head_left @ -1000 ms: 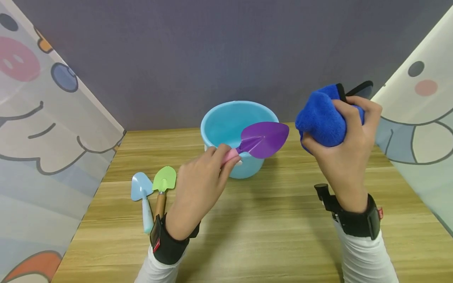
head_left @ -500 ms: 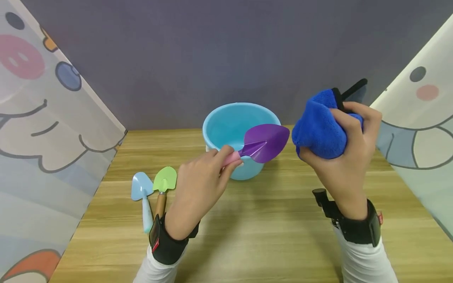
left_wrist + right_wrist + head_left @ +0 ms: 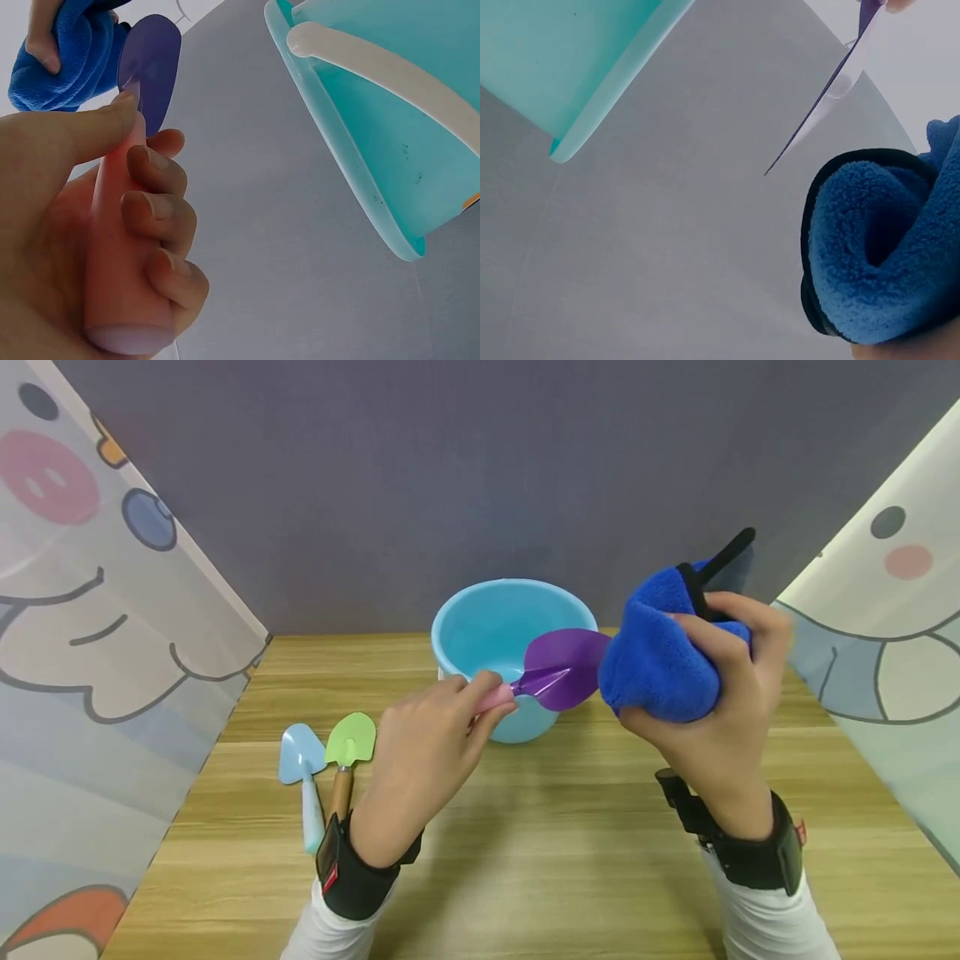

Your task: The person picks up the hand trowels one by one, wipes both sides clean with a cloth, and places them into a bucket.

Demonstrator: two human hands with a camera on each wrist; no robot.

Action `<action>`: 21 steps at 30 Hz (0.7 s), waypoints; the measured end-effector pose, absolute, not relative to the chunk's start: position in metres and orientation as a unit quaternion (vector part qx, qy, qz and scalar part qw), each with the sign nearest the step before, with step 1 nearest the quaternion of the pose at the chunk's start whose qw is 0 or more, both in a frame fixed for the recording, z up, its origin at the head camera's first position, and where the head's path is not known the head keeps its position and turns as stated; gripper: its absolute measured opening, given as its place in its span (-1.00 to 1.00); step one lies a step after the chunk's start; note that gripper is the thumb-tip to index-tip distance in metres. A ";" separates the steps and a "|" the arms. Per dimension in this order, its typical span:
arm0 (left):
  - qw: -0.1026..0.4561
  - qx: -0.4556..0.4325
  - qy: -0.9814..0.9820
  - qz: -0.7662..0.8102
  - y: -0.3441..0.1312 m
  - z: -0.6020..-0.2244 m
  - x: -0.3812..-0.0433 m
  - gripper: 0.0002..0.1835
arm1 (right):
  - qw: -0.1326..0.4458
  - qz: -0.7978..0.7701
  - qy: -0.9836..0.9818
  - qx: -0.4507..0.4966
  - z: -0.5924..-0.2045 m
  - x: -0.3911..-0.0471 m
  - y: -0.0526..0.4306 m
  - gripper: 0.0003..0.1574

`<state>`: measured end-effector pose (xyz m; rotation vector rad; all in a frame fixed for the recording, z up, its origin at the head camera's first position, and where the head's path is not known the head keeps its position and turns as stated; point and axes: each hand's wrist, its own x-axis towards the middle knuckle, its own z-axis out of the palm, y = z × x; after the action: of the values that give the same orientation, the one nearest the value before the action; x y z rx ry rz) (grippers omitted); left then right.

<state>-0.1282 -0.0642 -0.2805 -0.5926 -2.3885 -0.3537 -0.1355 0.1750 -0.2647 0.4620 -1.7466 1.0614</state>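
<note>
The left hand (image 3: 423,743) grips a purple trowel (image 3: 557,670), raised near a blue bucket (image 3: 521,727) — the right hand (image 3: 723,714) clutches a bunched blue cloth (image 3: 660,664), just right of the blade. Left on the table (image 3: 570,877): a light-blue trowel (image 3: 302,752), a green trowel (image 3: 349,743).

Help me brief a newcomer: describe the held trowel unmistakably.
Find the light-blue bucket on the table. In front, the left hand grips the trowel. Purple blade and pink handle distinguish it from the light-blue trowel and green trowel lying nearby.
</note>
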 end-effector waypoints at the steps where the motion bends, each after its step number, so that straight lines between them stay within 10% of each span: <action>1: 0.322 -0.226 -0.909 -0.135 -0.064 -0.281 -0.128 -0.72 | 0.498 0.440 -0.721 0.198 -0.266 -0.136 0.175 -0.21; 21: 0.320 -0.212 -0.915 -0.125 -0.065 -0.280 -0.127 -0.58 | 0.322 0.377 -0.797 0.345 -0.272 -0.128 0.161 -0.19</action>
<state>-0.1271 -0.0653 -0.2802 -0.5566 -2.4046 -0.3297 -0.1275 0.1612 -0.2724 0.9066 -2.0928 0.9910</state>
